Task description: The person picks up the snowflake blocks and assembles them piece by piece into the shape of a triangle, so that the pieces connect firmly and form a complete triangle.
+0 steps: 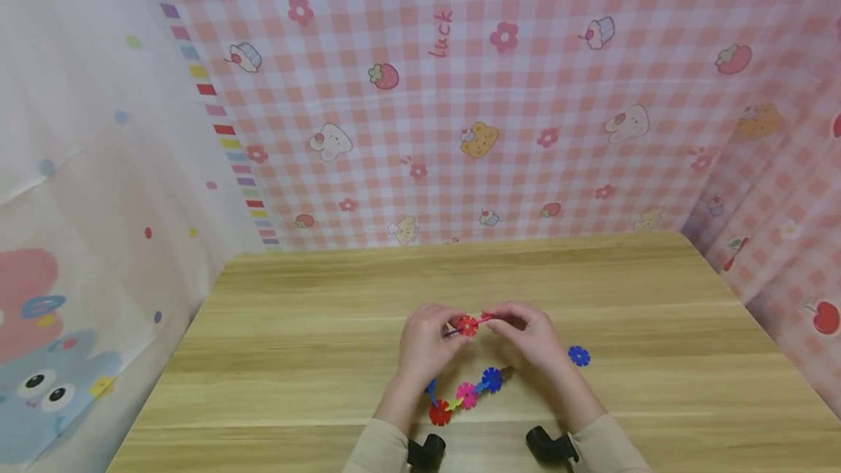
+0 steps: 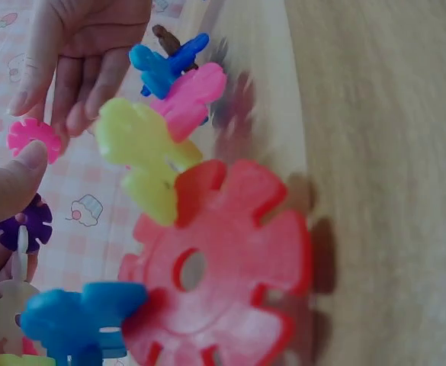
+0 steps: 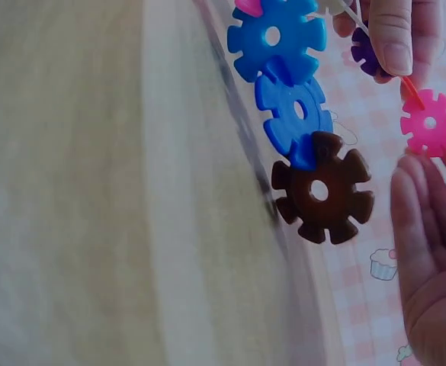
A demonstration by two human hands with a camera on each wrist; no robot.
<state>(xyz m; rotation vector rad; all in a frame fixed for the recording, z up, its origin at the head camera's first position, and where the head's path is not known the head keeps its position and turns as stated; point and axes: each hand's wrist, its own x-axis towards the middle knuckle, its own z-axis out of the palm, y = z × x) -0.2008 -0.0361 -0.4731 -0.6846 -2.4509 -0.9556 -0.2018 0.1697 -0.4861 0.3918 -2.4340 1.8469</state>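
Observation:
Notched plastic snowflake discs are linked in a curved chain. My left hand (image 1: 427,345) pinches its upper end near a purple disc (image 2: 26,223) and a red disc (image 1: 468,325). A pink disc (image 3: 428,123) is pinched by my right hand (image 1: 535,338); it meets the red disc's edge, though how far the slots engage I cannot tell. The chain runs down through a white disc (image 2: 11,311) and blue pieces (image 2: 81,316) to a large red disc (image 1: 440,412), then yellow (image 1: 455,404), pink (image 1: 467,395), blue (image 1: 491,379) and a brown disc (image 3: 322,189) at the end.
A single blue disc (image 1: 579,355) lies on the wooden table (image 1: 296,356), right of my right hand. Black wrist devices (image 1: 427,451) sit by both cuffs. Behind the table hangs a pink checked cloth (image 1: 420,108), with a white patterned cloth (image 1: 98,166) on the left.

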